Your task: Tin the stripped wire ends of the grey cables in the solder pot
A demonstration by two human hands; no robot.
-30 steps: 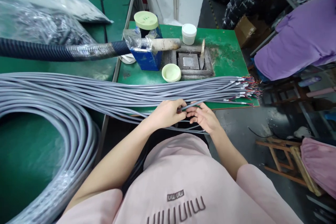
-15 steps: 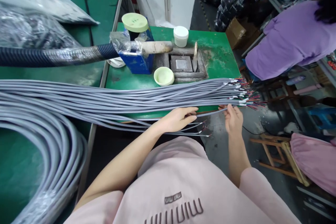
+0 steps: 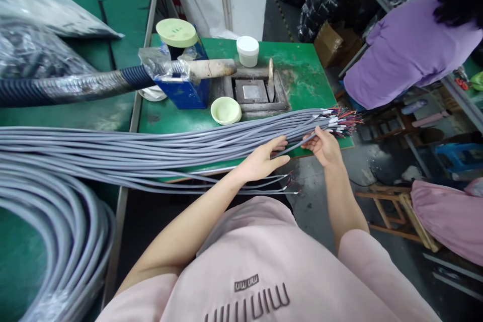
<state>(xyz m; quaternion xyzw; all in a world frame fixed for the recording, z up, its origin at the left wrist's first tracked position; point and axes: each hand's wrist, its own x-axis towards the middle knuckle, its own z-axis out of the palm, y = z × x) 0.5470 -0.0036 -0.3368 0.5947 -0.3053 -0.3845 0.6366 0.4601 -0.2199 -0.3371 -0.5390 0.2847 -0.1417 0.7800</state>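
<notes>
A thick row of grey cables (image 3: 181, 148) runs across the green table, its stripped ends with thin coloured wires (image 3: 349, 119) lying at the right. My right hand (image 3: 325, 147) pinches one cable near its end, at the front edge of the bundle. Farther left on that cable is my left hand (image 3: 262, 160), thumb and fingers around it. Several cables with short wire ends (image 3: 290, 181) hang below the table edge, beside my left forearm.
Behind the cables are a solder pot (image 3: 253, 91), a pale green bowl (image 3: 225, 110), a white tub (image 3: 247, 51), a blue box (image 3: 184, 94) and a ribbed hose (image 3: 105, 83). A person in purple (image 3: 407, 53) is at the right; a wooden stool (image 3: 396, 211) stands lower right.
My right hand has moved up and left with the cable end, bringing it against the bundle. The left hand has shifted slightly, and the camera view has moved a little.
</notes>
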